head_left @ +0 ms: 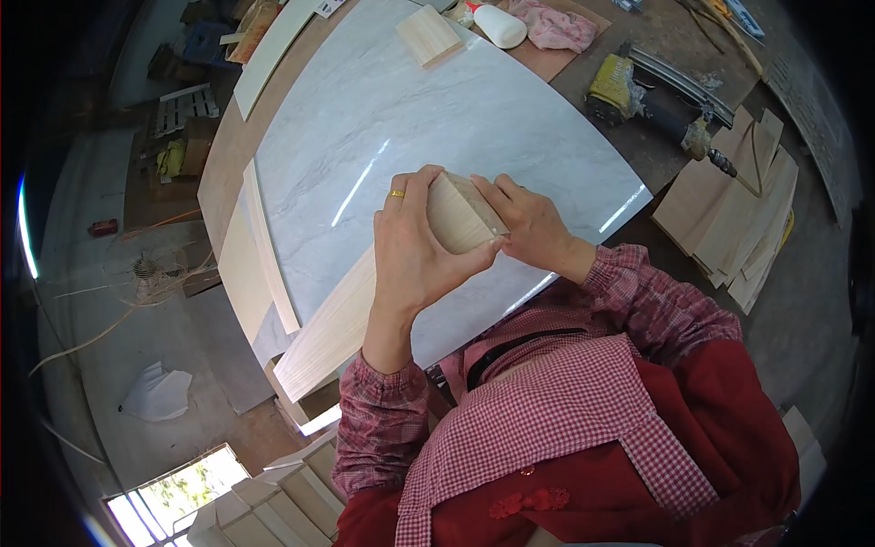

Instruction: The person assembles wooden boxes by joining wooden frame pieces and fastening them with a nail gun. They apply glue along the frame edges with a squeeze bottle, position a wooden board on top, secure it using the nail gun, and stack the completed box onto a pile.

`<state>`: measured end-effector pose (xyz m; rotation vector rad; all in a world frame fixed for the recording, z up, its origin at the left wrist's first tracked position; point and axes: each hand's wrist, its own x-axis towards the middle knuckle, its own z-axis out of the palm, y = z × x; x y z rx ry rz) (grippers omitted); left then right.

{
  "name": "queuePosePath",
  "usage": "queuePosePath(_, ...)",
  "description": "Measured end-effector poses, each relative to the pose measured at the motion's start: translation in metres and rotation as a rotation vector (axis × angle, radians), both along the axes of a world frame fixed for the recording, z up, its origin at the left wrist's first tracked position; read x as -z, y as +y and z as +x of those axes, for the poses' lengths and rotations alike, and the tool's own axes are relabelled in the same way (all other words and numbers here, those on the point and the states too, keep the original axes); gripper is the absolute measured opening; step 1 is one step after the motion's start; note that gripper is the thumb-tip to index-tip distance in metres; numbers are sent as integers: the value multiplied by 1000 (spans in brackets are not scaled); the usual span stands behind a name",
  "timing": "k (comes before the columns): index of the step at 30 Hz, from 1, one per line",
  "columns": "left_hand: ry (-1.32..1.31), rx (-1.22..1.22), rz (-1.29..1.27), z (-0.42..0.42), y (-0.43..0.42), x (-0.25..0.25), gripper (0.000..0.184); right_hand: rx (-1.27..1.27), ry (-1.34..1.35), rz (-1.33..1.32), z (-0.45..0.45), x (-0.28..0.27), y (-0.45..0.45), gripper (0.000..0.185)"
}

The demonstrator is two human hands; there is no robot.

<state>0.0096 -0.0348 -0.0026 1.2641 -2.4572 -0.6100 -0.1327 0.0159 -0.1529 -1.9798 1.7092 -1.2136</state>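
Between my two hands is a small light wooden box (456, 215), held above the marble-patterned board (355, 118). My left hand (407, 242), with a ring on one finger, wraps around its near left side, thumb along the lower edge. On the far right side, the fingers of my right hand (538, 223) are bent against the box; part of them is hidden behind it. A long pale wooden plank (333, 324) lies under my left wrist, and a thin wooden strip (271, 251) lies farther left.
At the board's far edge sit a small wooden block (428, 36), a white glue bottle (499, 25) and a pink cloth (556, 25). A caulking gun (674, 114) with a yellow part lies at right. Thin wood panels (729, 201) are stacked lower right.
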Motion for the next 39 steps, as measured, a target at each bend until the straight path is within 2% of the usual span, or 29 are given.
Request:
queuePosePath(19,9,-17,-2,-1,0,0,88,10,-3,2,-3,-4,-2,81)
queuePosePath(24,21,-6,-53,0,-1,2,87,-303,-300,293,-32,-18,-5,86)
queuePosePath(25,18,-4,-50,0,-1,1,87,-301,-305,295,-36,-19,-8,86)
queuePosePath(30,37,-19,-31,0,-2,0,86,-541,-666,439,-61,-26,-25,82)
queuePosePath(37,40,-9,-16,0,-2,1,84,-566,-632,447,-49,-25,-34,87)
queuePosePath(39,35,-12,-17,0,-2,3,85,-543,-706,400,-44,-25,-37,69)
